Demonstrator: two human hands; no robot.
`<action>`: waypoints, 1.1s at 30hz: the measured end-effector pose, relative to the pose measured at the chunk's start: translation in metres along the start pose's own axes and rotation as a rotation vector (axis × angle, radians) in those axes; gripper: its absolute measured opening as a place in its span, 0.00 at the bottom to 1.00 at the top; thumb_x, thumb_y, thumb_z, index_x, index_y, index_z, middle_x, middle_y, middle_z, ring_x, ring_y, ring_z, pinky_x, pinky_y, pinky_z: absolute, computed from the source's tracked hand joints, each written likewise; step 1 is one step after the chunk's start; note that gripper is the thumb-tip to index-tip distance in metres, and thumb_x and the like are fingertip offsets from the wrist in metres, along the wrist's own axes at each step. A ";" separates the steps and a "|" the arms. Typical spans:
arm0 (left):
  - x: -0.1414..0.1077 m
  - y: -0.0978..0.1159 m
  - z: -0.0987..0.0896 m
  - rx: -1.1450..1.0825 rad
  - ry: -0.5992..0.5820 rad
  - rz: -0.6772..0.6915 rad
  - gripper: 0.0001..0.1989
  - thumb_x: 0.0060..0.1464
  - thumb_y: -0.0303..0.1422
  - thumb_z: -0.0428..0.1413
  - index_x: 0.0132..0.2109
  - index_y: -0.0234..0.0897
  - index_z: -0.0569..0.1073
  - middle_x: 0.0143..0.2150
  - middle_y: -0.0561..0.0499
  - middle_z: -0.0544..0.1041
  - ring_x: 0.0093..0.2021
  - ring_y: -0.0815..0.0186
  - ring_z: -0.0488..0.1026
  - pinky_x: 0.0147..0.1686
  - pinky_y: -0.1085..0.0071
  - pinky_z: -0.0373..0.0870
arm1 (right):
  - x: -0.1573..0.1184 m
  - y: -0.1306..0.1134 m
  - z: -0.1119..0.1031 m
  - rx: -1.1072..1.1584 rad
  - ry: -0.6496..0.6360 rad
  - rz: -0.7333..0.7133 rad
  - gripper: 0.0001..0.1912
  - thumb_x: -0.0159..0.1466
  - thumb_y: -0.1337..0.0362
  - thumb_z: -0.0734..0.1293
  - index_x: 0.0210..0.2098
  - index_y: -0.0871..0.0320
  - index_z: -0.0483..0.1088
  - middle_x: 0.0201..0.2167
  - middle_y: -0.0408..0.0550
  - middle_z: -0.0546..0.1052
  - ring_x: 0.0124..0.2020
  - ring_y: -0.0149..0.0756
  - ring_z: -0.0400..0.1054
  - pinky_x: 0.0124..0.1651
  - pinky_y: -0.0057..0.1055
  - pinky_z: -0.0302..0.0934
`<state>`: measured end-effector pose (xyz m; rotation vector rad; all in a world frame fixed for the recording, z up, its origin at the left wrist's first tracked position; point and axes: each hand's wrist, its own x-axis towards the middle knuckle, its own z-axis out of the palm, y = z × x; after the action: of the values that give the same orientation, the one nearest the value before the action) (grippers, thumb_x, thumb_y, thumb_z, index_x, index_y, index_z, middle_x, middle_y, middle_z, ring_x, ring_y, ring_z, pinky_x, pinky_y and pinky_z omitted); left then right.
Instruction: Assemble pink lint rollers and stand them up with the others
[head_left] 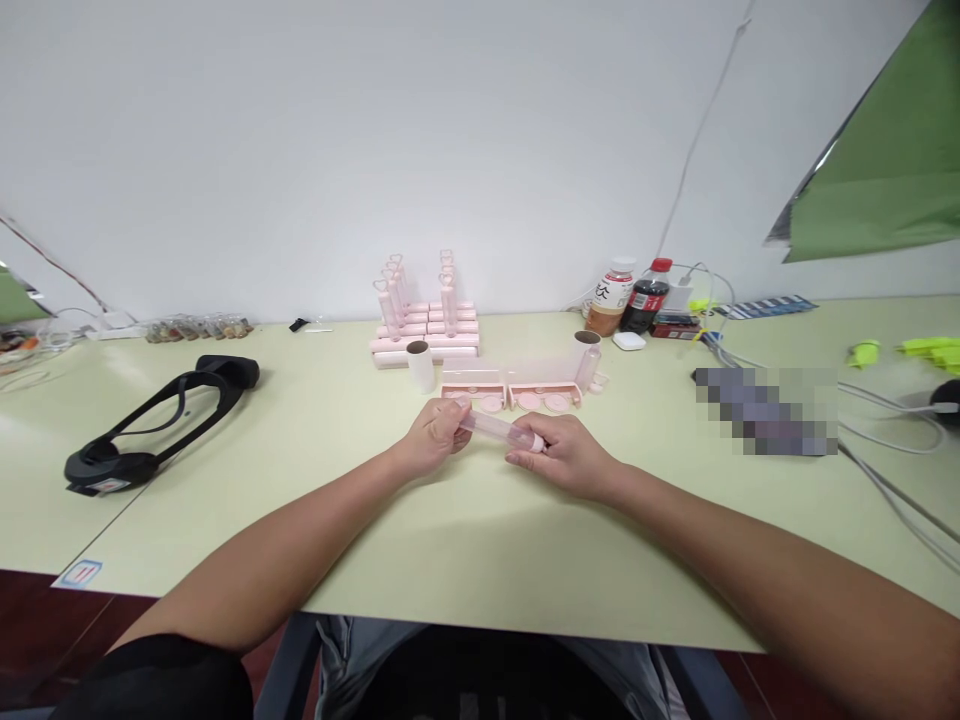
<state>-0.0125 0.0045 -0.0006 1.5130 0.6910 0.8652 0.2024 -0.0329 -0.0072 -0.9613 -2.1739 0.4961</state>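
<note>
Between my two hands lies a clear pinkish plastic tube [495, 428], held slantwise above the table. My left hand [437, 435] is closed around its left end. The fingers of my right hand [566, 453] pinch the other end, where a pink cap or base shows. Just beyond are two pink open cases [545, 397] with clear raised lids and round discs inside. A white cardboard roll [421, 368] stands at their left; another roll [586, 345] stands at their right, partly behind a clear pink tube [589, 368].
Farther back, stacked pink boxes [420, 350] carry several upright tubes with heart-shaped loops. A black headset strap [165, 425] lies left. Right are two drink bottles [646, 297], a white case [628, 340], a pixelated object [765, 410] and loose cables [892, 480].
</note>
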 end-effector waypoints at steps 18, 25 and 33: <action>0.005 0.029 -0.090 0.882 0.751 0.126 0.20 0.51 0.42 0.54 0.18 0.37 0.61 0.17 0.56 0.60 0.21 0.72 0.57 0.23 0.72 0.52 | 0.000 0.011 -0.002 0.101 0.019 0.300 0.11 0.63 0.54 0.63 0.37 0.54 0.61 0.20 0.36 0.59 0.23 0.31 0.53 0.28 0.29 0.48; 0.013 0.014 -0.089 1.051 0.710 0.044 0.14 0.52 0.43 0.55 0.27 0.37 0.71 0.25 0.53 0.74 0.26 0.68 0.67 0.28 0.72 0.59 | -0.002 0.011 0.003 0.117 -0.069 0.324 0.14 0.62 0.52 0.65 0.39 0.54 0.61 0.24 0.37 0.61 0.25 0.31 0.54 0.28 0.28 0.49; 0.024 -0.001 -0.095 1.088 0.653 0.026 0.16 0.55 0.47 0.53 0.35 0.39 0.74 0.32 0.52 0.78 0.31 0.66 0.72 0.31 0.70 0.62 | -0.001 0.006 0.003 0.097 -0.121 0.338 0.13 0.62 0.53 0.65 0.38 0.54 0.63 0.25 0.38 0.63 0.26 0.31 0.56 0.29 0.28 0.49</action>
<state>-0.0789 0.0763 0.0042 2.1750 1.8291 1.0780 0.2044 -0.0301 -0.0133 -1.2801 -2.0765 0.8310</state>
